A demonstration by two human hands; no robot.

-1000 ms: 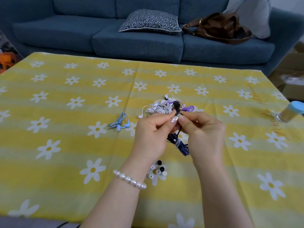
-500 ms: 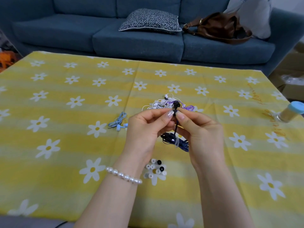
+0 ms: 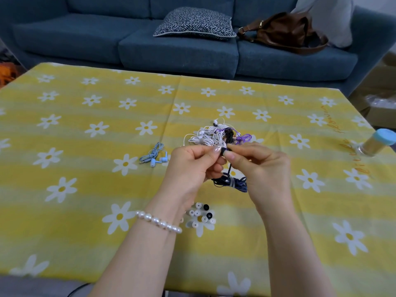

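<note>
Yellow tablecloth (image 3: pixel 64 211) printed with white daisies covers the work surface, and a blue sofa (image 3: pixel 70 37) stands behind it, carrying a patterned cushion (image 3: pixel 195 23) at its middle and a brown bag (image 3: pixel 285 31) further right. At centre-left on the cloth lies a light-blue earphone set (image 3: pixel 153 156), coiled and well apart from both hands. A pearl bracelet (image 3: pixel 158 221) sits on the left wrist. The left hand (image 3: pixel 192 168) is raised above the cloth, fingers curled, with thumb and forefinger pinching one end of a black earbud (image 3: pixel 224 151). Below the hands, a cluster of small ear tips (image 3: pixel 200 215) rests on the cloth, most white, two black, partly hidden by the left wrist. Beyond the fingertips lies a tangled pile of earphones (image 3: pixel 216 136), white cords at left and purple cords at right, with a black piece in it. The black earbud is held between the two hands, off the cloth, just in front of that pile. Its cord drops to a dark-blue cable bundle (image 3: pixel 232 182), tied with a pale band, between the two palms; whether it touches the cloth cannot be told. The right hand (image 3: pixel 261 168) grips the earbud from the opposite side between thumb and forefinger, remaining fingers curled. At the far right edge stands a jar with a blue lid (image 3: pixel 377 142).
</note>
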